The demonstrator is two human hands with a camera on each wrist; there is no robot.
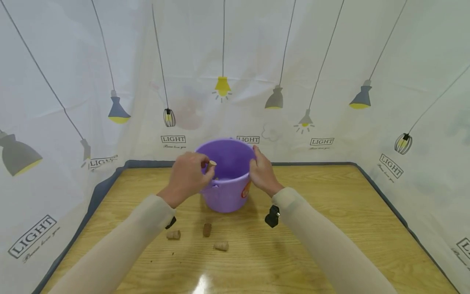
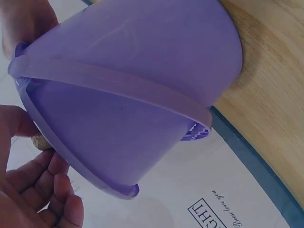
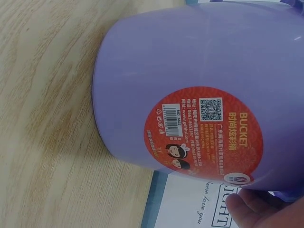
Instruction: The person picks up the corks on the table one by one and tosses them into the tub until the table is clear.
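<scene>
A purple bucket (image 1: 225, 196) stands upright on the wooden table, with a red round label (image 3: 204, 133) on its side. My left hand (image 1: 189, 175) pinches a cork (image 1: 211, 163) between thumb and fingers at the bucket's left rim; the left wrist view shows the cork (image 2: 41, 141) beside the rim. My right hand (image 1: 262, 169) holds the bucket's right rim, its fingers (image 3: 251, 206) at the edge near the label. The bucket's handle (image 2: 118, 83) hangs down against its side. Most of the bucket's inside is hidden from the head view.
Three corks lie on the table in front of the bucket: a light one (image 1: 173, 234) at left, a dark one (image 1: 207, 230) in the middle and another light one (image 1: 221, 246) nearer. Small dark crumbs lie nearby. A white cloth (image 1: 235, 41) printed with lamps hangs behind the table.
</scene>
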